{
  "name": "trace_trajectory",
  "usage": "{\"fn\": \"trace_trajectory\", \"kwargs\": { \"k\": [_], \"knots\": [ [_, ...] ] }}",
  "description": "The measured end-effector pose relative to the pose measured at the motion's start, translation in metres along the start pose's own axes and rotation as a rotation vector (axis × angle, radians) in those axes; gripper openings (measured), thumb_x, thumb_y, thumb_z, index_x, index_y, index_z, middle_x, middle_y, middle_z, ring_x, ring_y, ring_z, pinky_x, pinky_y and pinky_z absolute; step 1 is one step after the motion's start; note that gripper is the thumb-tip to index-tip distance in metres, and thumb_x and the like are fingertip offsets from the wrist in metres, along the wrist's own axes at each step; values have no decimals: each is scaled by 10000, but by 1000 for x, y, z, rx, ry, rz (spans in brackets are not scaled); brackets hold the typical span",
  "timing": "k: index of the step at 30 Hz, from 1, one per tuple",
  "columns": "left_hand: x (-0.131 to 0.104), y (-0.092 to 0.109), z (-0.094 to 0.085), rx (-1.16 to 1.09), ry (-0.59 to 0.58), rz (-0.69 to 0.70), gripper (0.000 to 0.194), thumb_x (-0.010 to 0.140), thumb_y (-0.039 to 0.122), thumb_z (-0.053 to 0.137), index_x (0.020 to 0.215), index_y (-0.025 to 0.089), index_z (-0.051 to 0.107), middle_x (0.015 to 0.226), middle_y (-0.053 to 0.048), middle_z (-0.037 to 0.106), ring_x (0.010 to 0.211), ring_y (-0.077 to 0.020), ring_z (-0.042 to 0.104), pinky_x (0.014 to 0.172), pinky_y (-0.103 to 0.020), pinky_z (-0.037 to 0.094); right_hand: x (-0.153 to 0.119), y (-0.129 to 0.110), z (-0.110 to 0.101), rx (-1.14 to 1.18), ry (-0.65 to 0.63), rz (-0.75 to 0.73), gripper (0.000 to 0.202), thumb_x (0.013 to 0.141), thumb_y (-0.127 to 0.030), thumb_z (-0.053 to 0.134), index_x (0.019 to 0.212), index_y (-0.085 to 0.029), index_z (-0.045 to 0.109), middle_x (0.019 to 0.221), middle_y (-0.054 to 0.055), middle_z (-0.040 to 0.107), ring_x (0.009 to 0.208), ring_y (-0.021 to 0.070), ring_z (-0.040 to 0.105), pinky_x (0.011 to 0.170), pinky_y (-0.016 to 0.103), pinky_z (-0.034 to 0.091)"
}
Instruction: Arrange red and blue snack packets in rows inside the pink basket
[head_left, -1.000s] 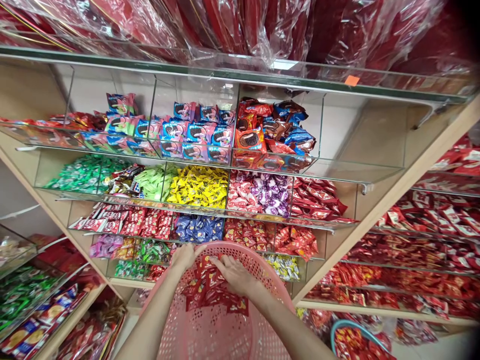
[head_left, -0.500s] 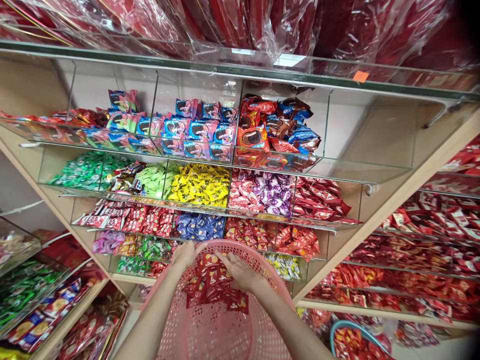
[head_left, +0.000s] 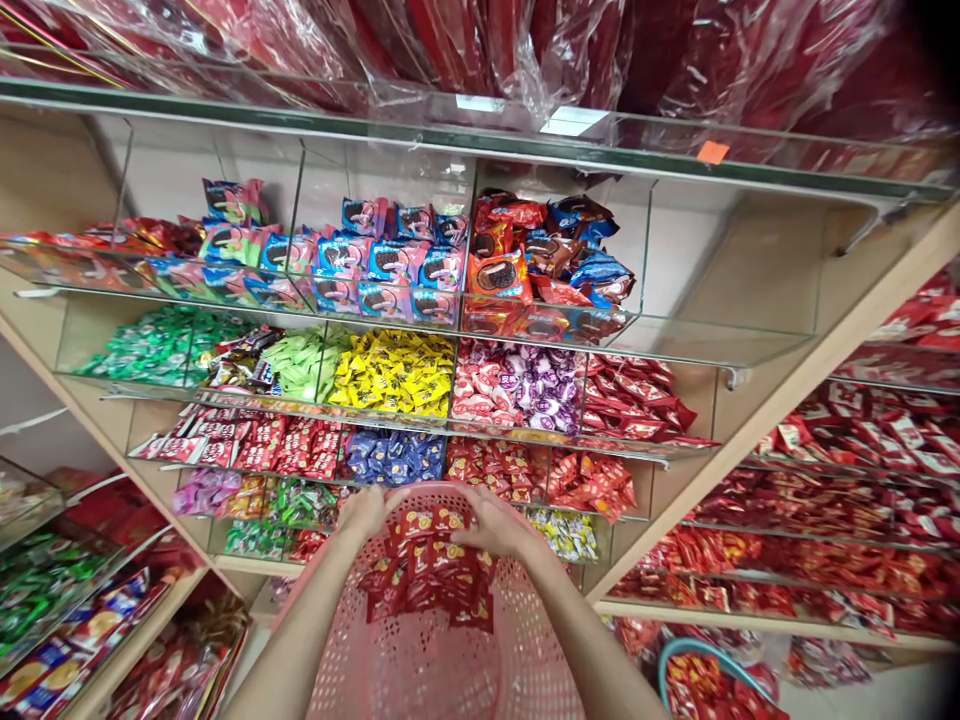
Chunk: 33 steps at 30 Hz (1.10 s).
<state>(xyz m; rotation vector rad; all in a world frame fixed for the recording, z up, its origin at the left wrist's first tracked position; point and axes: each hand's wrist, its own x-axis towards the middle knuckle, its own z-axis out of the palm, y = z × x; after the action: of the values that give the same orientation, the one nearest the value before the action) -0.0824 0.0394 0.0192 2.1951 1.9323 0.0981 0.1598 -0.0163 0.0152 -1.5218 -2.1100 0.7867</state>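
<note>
A pink perforated plastic basket (head_left: pixel 431 672) is tilted in front of me, its far rim up against the lower shelves. Red candy packets (head_left: pixel 429 572) with an orange print lie heaped along its far inner wall. My left hand (head_left: pixel 363 514) is closed on the rim at the far left. On the far right of the rim, my right hand (head_left: pixel 492 524) grips the edge, with some fingers inside the basket beside the packets. Just beyond the rim, red packets (head_left: pixel 495 468) and blue packets (head_left: pixel 395 456) fill shelf compartments.
Glass-fronted shelves hold yellow packets (head_left: pixel 394 370), green packets (head_left: pixel 154 345) and wrapped cookies (head_left: pixel 499 275). A blue-rimmed basket (head_left: pixel 716 655) of red packets stands on the floor at right. Plastic-wrapped red goods (head_left: pixel 450 50) lie on top.
My right hand has moved from over the packets up to the basket's rim and taken hold of it. My left hand stays on the rim. The view has shifted slightly.
</note>
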Motion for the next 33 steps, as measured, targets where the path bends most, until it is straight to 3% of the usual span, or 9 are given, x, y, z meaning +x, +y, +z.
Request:
{"fn": "trace_trajectory", "kwargs": {
  "k": [2,4,8,12,17,24,33],
  "knots": [
    [1,0,0,-2,-10,-4,728,737,719,174,834,170,642,909,-181,668,895,-330,607,734,-395,444,14,15,-9,83,178,21,451,742,-392,533,1129,-162,520,958,81,594,859,180,545,744,276,403],
    [1,0,0,-5,-19,-7,722,745,711,168,827,172,641,915,-184,667,898,-326,608,739,-394,442,30,31,-17,121,263,124,276,777,-337,466,933,-151,596,716,26,604,659,138,538,629,233,398],
    [0,0,0,-18,-21,-9,686,749,700,203,831,179,642,931,-180,665,911,-313,606,749,-379,440,55,58,-23,79,350,326,120,714,-205,488,675,-142,583,603,9,570,584,117,506,563,205,354],
    [-1,0,-2,-31,-26,-18,664,766,676,207,847,179,641,946,-181,663,912,-318,605,752,-391,439,67,73,-14,44,351,470,97,637,-163,533,541,-150,527,511,0,514,512,115,469,509,213,316],
    [-1,0,-2,-33,-8,-17,666,768,671,206,834,176,646,934,-175,666,914,-321,604,749,-392,441,70,81,-3,17,371,568,155,639,-178,529,491,-172,484,514,17,507,518,124,467,502,226,301],
    [1,-3,4,-32,6,-7,673,763,680,204,848,172,638,922,-173,666,907,-317,606,745,-389,442,69,87,1,127,380,512,193,634,-153,549,466,-178,456,496,16,516,516,124,479,503,226,317],
    [0,-1,2,-43,3,-13,674,760,683,201,831,174,637,911,-171,670,899,-315,609,743,-376,441,74,95,7,441,405,441,119,750,-262,487,684,-169,520,554,8,598,499,133,573,464,212,411]
  ]
}}
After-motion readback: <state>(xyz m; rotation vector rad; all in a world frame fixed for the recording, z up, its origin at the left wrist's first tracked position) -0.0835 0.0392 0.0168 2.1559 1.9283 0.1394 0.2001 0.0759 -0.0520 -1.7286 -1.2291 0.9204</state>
